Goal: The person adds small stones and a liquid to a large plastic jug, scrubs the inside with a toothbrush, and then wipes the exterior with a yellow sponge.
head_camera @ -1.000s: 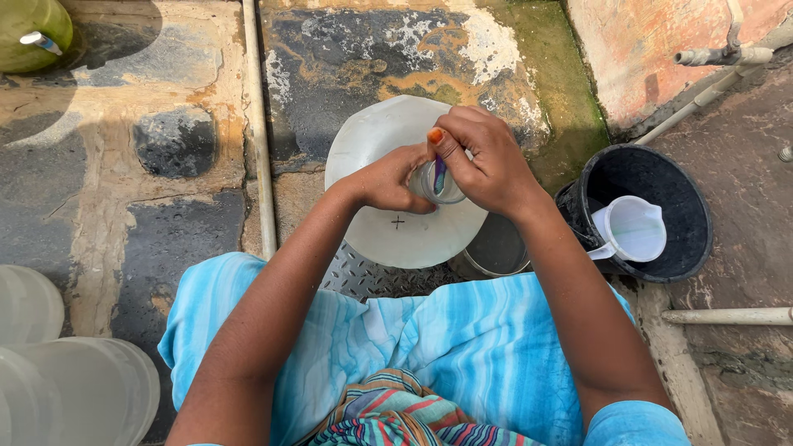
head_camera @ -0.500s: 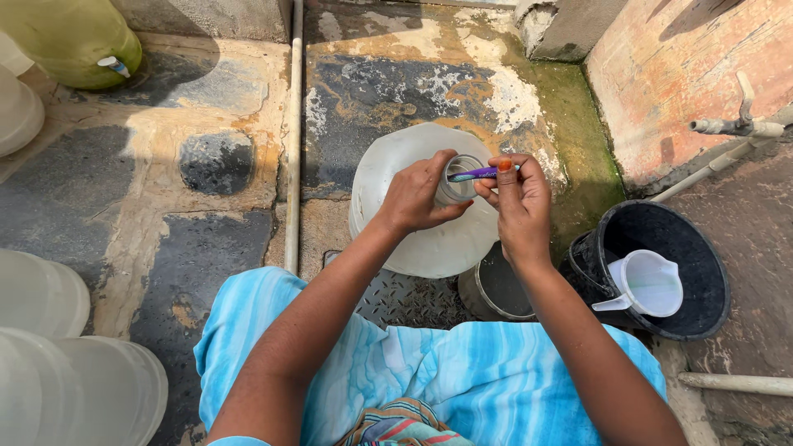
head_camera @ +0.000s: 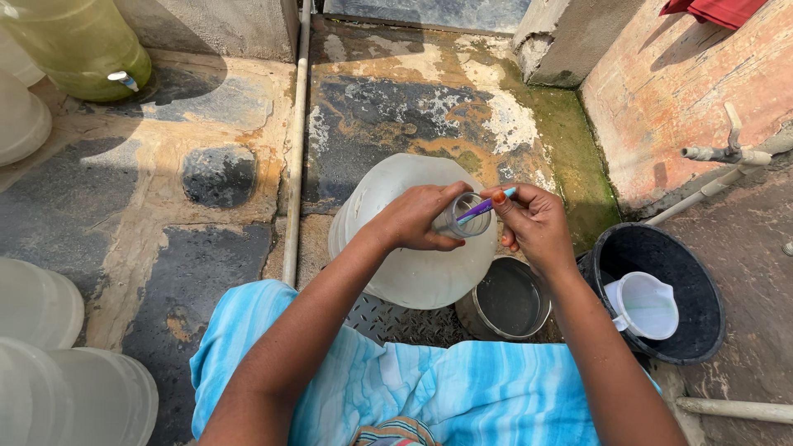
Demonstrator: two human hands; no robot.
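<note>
Left hand clamps the jug's neck; right hand pinches a purple brush.
Brush tip now dips into the mouth, lower than half a second ago.

The large water jug looks like cloudy, translucent plastic with a smooth, faintly glossy skin, and the toothbrush at its clear neck has a shiny purple plastic handle. The round pot beside it seems to be dull grey metal, though shade blurs it, while the black bucket and white jug are smooth plastic. The floor is rough, stained concrete.
</note>
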